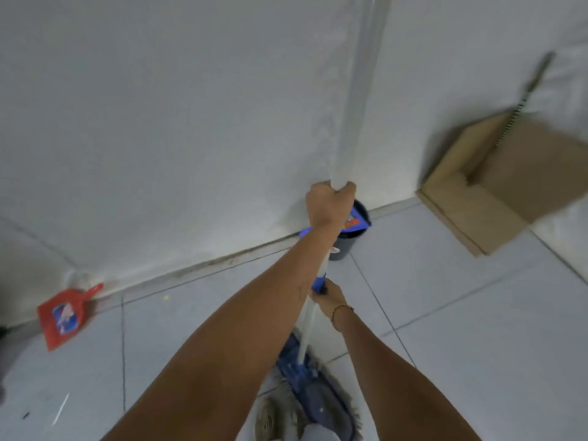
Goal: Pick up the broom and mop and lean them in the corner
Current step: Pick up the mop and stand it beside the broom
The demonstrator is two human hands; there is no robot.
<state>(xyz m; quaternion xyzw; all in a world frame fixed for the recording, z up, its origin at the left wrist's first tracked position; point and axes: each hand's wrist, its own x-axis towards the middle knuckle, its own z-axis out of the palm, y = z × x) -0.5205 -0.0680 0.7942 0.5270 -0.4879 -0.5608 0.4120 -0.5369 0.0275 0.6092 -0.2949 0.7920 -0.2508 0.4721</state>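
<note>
Both hands are gripping the mop (305, 342) handle: left hand (329, 206) fisted up high, right hand (329, 296) wrapped around lower down. Looks like she's carrying it over; next it probably needs tipping against the wall (159, 122) just beyond the left hand.

I see the mop handle (359, 106) as smooth pale metal or plastic, can't tell which, with a glossy blue plastic collar (319, 281). Mop head (313, 396): blue cloth pad, frayed stringy fringe. Floor tiles (461, 297) smooth, slight sheen. Wall (159, 122) matt painted. Dustpan (63, 313) glossy red plastic. Box (496, 186) matt brown cardboard.
</note>
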